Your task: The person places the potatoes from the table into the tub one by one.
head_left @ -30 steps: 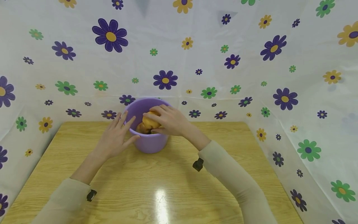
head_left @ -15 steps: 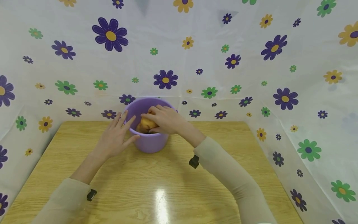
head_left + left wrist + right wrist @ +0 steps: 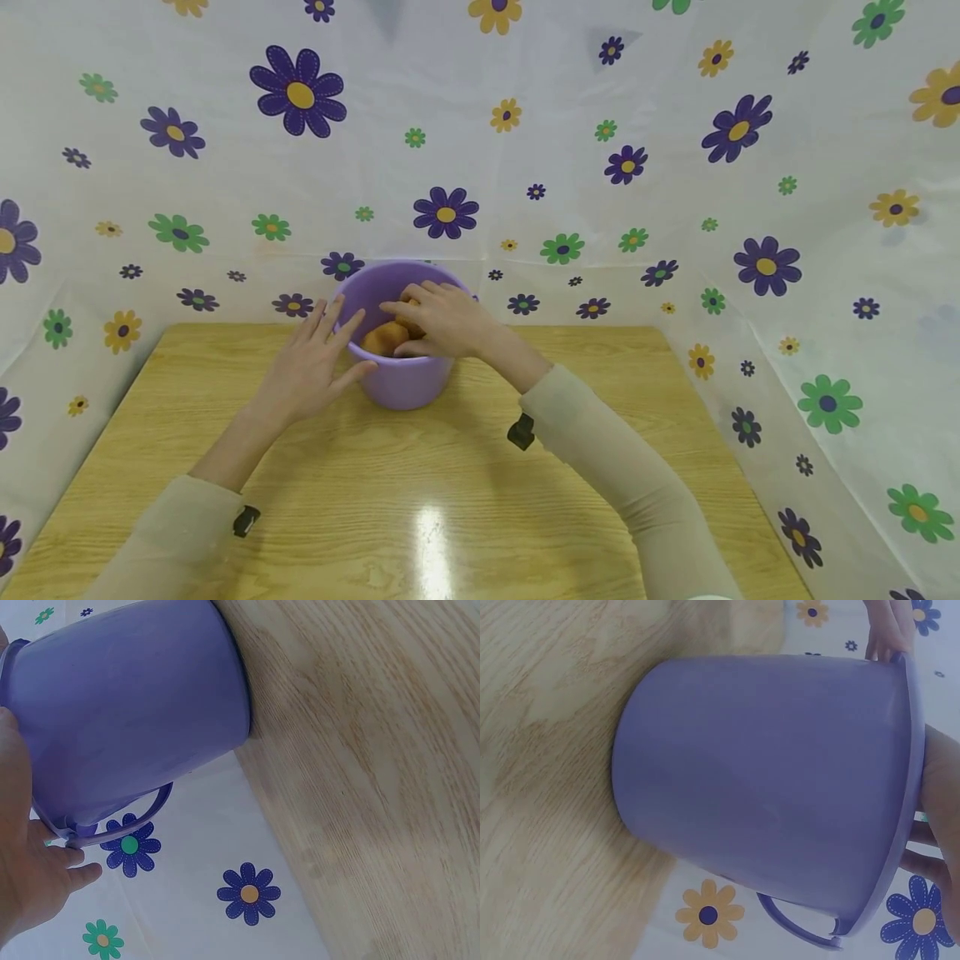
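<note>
The purple bucket [image 3: 405,385] stands upright at the table's back, with its handle hanging on the far side in the wrist views. My left hand [image 3: 303,375] rests against its left rim, fingers spread and mostly straight. Over the mouth reaches my right hand [image 3: 447,323], fingertips down inside the rim. Beside its thumb lies a rounded orange-brown thing [image 3: 385,339]. A second yellow-brown thing [image 3: 408,319] shows between the fingers, mostly covered; whether they grip it is unclear. What kind these things are does not show. The bucket wall hides the contents in both wrist views.
The wooden table [image 3: 360,500] runs toward me, with a bright reflection near its front. White cloth [image 3: 480,158] with printed flowers stands behind the bucket and along both sides. Dark wrist cameras [image 3: 521,432] hang below both sleeves.
My right hand has moved down and slightly left into the bucket with the yellow-brown thing it held. The orange-brown thing beside the thumb shows more now. My left hand stays put.
</note>
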`<move>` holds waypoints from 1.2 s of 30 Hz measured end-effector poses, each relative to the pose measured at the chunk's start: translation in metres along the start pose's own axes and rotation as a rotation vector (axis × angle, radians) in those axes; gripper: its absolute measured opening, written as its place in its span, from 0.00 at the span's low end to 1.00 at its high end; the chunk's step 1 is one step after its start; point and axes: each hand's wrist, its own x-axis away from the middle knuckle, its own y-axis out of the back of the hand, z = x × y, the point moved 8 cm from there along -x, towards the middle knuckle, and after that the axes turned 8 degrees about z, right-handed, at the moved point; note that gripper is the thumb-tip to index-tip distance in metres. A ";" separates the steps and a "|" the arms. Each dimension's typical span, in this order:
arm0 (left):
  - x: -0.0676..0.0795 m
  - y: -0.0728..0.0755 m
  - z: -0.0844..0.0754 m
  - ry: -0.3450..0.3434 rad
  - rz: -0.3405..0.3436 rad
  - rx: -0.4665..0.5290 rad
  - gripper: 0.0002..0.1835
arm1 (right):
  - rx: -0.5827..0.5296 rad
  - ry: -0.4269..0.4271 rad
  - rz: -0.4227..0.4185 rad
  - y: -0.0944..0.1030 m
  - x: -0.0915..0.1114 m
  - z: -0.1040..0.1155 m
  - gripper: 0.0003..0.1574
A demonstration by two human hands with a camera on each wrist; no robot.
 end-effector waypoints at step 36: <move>0.000 0.005 0.004 -0.001 0.047 -0.030 0.49 | -0.048 -0.115 -0.226 -0.006 0.074 -0.009 0.56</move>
